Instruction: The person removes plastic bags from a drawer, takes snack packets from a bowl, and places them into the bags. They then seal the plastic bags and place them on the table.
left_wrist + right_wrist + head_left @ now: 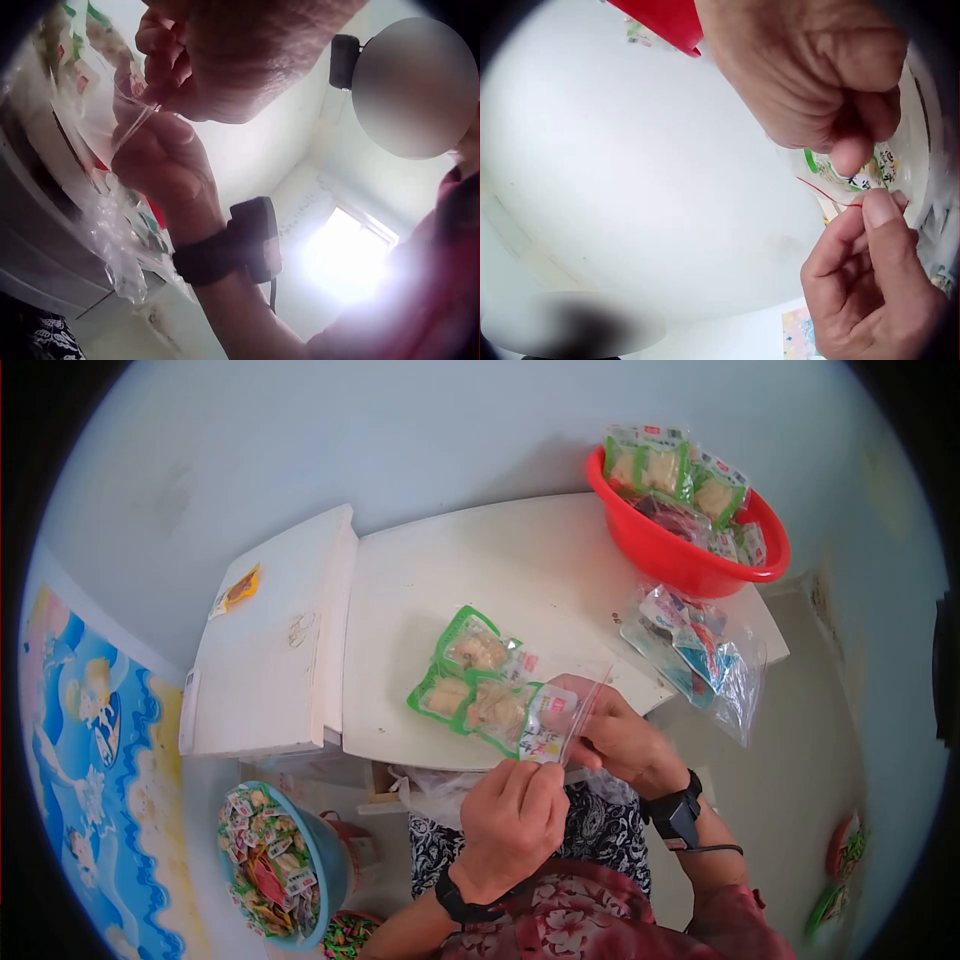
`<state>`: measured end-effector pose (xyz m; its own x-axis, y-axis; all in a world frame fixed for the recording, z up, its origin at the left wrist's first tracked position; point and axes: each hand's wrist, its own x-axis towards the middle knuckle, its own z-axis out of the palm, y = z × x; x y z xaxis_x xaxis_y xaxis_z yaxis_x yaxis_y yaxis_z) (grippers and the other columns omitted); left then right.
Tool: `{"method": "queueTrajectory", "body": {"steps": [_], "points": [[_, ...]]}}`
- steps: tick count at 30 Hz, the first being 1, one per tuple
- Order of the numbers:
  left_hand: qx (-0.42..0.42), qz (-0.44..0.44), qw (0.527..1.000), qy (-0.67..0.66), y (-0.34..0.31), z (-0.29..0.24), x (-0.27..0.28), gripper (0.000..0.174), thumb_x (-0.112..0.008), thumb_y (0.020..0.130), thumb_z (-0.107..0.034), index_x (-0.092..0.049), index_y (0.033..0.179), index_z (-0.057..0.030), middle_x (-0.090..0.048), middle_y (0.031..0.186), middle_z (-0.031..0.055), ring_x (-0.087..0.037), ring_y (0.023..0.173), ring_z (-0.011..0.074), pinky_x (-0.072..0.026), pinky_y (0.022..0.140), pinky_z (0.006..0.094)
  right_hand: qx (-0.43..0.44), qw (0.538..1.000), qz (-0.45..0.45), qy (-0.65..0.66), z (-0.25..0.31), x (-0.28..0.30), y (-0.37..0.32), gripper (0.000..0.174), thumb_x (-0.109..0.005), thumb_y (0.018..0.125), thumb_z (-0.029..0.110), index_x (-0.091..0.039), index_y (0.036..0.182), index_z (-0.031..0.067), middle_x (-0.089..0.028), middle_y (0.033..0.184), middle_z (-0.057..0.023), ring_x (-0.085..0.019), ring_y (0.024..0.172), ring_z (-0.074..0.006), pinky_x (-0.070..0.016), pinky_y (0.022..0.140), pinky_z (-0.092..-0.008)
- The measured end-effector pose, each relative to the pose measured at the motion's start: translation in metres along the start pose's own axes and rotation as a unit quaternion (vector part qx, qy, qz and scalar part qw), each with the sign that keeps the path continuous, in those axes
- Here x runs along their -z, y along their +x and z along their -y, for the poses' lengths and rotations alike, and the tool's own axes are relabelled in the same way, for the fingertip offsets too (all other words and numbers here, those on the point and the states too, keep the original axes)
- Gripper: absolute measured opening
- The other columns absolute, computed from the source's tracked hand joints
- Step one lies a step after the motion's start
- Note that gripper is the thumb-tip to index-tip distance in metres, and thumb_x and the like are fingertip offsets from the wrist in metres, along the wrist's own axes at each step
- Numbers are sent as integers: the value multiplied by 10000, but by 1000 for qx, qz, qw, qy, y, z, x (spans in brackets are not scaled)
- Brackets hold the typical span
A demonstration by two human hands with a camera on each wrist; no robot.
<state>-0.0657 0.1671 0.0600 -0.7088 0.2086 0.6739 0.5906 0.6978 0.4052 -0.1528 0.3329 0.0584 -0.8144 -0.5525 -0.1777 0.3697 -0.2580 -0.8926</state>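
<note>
At the near edge of the white counter, both hands work at the mouth of a clear plastic bag, which is held just above the counter edge, right in front of the person. The left hand has its grip clenched on the bag's near lip, pinching the thin film between thumb and forefinger. The right hand grasps the opposite lip in the same way, its fingers curled beside a thin red sealing line. A cluster of green snack packets lies touching one another on the counter. The nearest of them seems to sit inside the bag, though the glare on the plastic makes this hard to tell. A red bowl heaped with more packets stands at the far right corner. Between it and the hands, a second clear bag of packets hangs over the right edge. A small orange packet lies alone on the left board. Below the counter, to the person's left, a blue bowl holds small wrapped sweets.
</note>
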Motion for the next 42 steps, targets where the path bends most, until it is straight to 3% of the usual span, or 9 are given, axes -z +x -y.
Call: {"method": "queueTrajectory", "body": {"steps": [10,16,22,27,31,33,35,36,42], "points": [[-26,-27,999,-31,-6,2,0,265,-717,738,67,-638,980,-6,-621,813,98,-620,693,285,-502,587,380,-53,996,49,-60,-11,-34,47,451,-683,989,149,-519,1374,-21,-610,895,-20,-524,577,-68,-394,479,-225],[-23,-18,997,-65,-17,12,-5,251,-729,759,54,-643,987,-7,-627,817,101,-638,710,289,-517,600,386,-42,990,77,-109,-21,-49,55,440,-670,1006,219,-555,1363,-11,-590,833,12,-530,622,-62,-411,513,-225],[-16,-17,995,-101,-15,24,18,223,-736,813,20,-650,1016,-9,-650,842,89,-642,708,281,-516,605,378,-69,994,31,-80,-9,-35,33,389,-639,1019,224,-595,1338,5,-667,882,-25,-580,638,-78,-439,551,-220],[67,-27,997,5,-18,54,52,247,-719,835,10,-659,1073,-16,-681,954,116,-647,815,309,-519,701,399,3,983,-44,-177,7,-30,-20,284,-603,1031,206,-651,1221,1,-733,954,-77,-654,665,-103,-430,551,-210],[33,-21,997,63,-6,75,65,317,-705,823,2,-649,1135,-11,-660,1033,134,-623,910,345,-520,779,444,62,972,-147,-171,14,-2,-42,267,-582,1045,217,-670,1158,-8,-737,887,-45,-651,650,-97,-444,573,-227],[11,0,998,63,5,77,72,342,-704,812,3,-647,1150,-5,-654,1093,147,-610,961,351,-514,821,448,111,948,-211,-212,14,9,-48,343,-613,1022,242,-603,1275,9,-718,1061,-97,-660,803,-107,-484,673,-238],[5,62,996,59,22,79,79,417,-701,810,-12,-639,1222,3,-642,1219,174,-585,1145,377,-490,970,449,201,911,-259,-251,7,10,-50,457,-649,998,282,-548,1364,26,-689,1180,-128,-657,905,-117,-507,745,-249],[-1,90,994,61,32,80,81,465,-701,808,-18,-625,1266,0,-625,1274,181,-564,1214,380,-476,1015,448,147,915,-258,-271,7,9,-53,720,-713,943,370,-408,1515,56,-626,1302,-168,-645,1006,-165,-530,849,-304],[-33,317,948,14,94,100,62,792,-737,793,-85,-434,1525,-59,-449,1540,237,-369,1479,382,-345,1200,446,190,768,-245,-561,-14,-12,-37,953,-780,874,402,-275,1610,68,-657,1220,-189,-670,984,-222,-541,828,-376]]}}
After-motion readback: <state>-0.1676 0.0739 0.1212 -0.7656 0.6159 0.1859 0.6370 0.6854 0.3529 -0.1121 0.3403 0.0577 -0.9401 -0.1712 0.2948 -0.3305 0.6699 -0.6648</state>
